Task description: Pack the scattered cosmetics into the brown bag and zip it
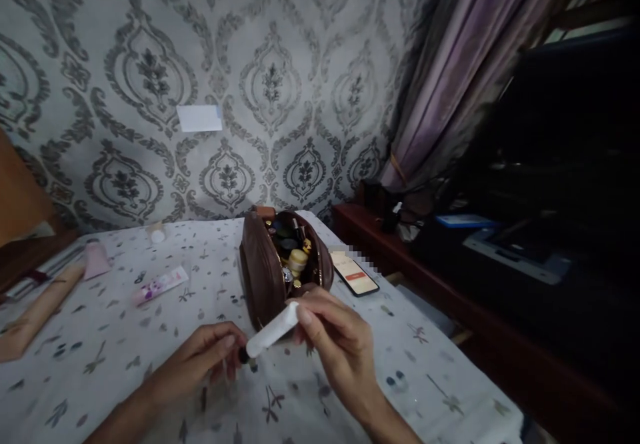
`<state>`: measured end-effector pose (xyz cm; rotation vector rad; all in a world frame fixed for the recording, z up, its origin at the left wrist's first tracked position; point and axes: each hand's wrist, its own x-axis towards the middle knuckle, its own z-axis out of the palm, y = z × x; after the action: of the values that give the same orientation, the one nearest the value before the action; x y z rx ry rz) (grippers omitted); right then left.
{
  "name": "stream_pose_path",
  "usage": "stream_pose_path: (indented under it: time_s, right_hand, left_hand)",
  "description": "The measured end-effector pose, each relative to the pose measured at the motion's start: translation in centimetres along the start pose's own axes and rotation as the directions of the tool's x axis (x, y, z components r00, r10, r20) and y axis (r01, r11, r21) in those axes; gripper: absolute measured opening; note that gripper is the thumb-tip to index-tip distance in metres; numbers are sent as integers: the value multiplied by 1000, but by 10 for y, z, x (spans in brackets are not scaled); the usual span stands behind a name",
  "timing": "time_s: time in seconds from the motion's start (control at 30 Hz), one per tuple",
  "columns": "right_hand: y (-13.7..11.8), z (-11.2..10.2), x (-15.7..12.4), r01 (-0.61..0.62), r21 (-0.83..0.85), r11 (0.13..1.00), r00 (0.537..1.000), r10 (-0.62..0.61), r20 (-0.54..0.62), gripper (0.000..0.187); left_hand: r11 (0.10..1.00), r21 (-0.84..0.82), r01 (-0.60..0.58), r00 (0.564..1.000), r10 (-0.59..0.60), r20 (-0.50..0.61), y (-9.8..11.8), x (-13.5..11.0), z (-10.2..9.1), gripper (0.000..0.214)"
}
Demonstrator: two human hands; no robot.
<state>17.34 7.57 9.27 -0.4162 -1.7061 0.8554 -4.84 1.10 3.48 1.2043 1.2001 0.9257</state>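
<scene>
My right hand (333, 337) grips a white tube (273, 331) by its upper end, just in front of an open brown cosmetic pouch (263, 277). My left hand (210, 354) pinches the tube's dark cap (243, 356) at its lower end. The pouch stands on the table with its zip open, and several small jars and bottles (295, 254) show inside. Both hands hover low over the patterned tablecloth (125, 344).
A phone (355, 273) lies screen-up right of the pouch. A pink-and-white tube (160, 285), a pink tube (96, 259) and a small white jar (157, 234) lie at the left back. A long beige object (37, 311) lies at the left edge. Dark furniture stands to the right.
</scene>
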Motion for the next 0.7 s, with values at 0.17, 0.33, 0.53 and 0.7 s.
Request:
stream_pose_path:
  time_s: [0.17,0.33,0.53,0.7]
  right_hand:
    - [-10,-48,28,104,-288,952,982,-144,-121,15]
    - [-7,-73,66,85,-540,838,963,-209,-172,10]
    - [15,-74,88,147,-649,746,983,-184,12,10]
    - [30,-73,92,150,-641,752,989,-121,89,11]
  left_hand:
    - [948,311,-72,985,117,-126,-14,18,-5,53]
    - [943,327,-63,973,131,-191,-27,24,-10,51]
    - [940,340,-8,988,59,-140,-40,26,-19,47]
    - [939,344,11,991,36,-128,-52,27,-23,42]
